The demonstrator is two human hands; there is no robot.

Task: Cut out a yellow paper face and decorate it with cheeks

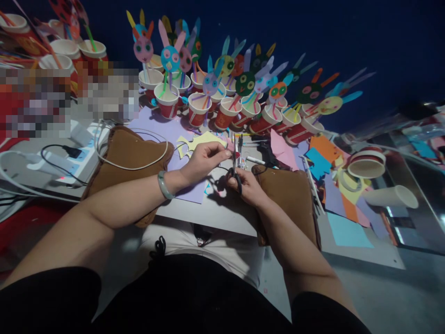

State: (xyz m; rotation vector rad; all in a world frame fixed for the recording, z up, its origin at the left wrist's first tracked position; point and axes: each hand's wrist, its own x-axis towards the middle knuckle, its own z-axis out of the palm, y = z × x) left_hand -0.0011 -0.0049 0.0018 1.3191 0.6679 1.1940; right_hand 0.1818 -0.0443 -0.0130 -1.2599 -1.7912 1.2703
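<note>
My right hand (247, 185) grips a pair of scissors (237, 160) by the black handles, blades pointing up and away from me. My left hand (201, 160) pinches a small pink paper piece (230, 149) right at the blades, fingertips touching it. Both hands hover over the front edge of a grey table (215, 211), above lilac paper (189, 190) and a yellow cut-out sheet (200, 140). A pale green bangle (164, 184) circles my left wrist.
Behind the hands stands a row of red paper cups with coloured paper rabbit faces on straws (222, 88). Two brown cushions (127, 155) (288, 195) lie under my forearms. Coloured paper scraps (333, 185), loose cups (389, 196), a power strip with cables (69, 162) and a black glue gun (269, 153) surround them.
</note>
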